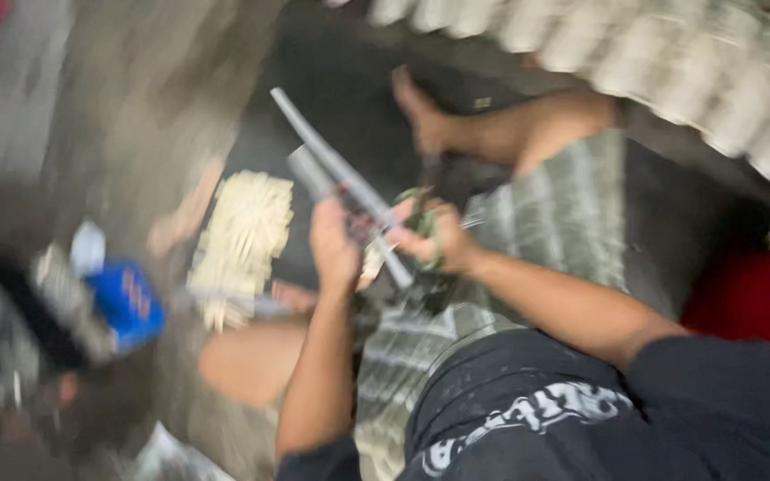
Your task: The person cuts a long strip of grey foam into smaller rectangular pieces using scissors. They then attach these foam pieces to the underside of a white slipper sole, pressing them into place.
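Observation:
The view is heavily blurred. My left hand (333, 245) is closed around a long grey blade or bar (336, 171) that slants up to the left. My right hand (430, 233) grips something small with a greenish loop or cord at the bar's lower end; what it is cannot be made out. Both hands meet in front of my lap, over striped grey-green cloth (545, 209) covering my legs. My bare foot (421, 111) stretches out ahead on a dark mat.
A pale heap of thin strips (242, 236) lies on the floor to the left. A blue object (125, 303) and dark tools sit further left. A woven light-coloured surface (670, 53) runs along the top right. Red cloth (750, 298) is at the right.

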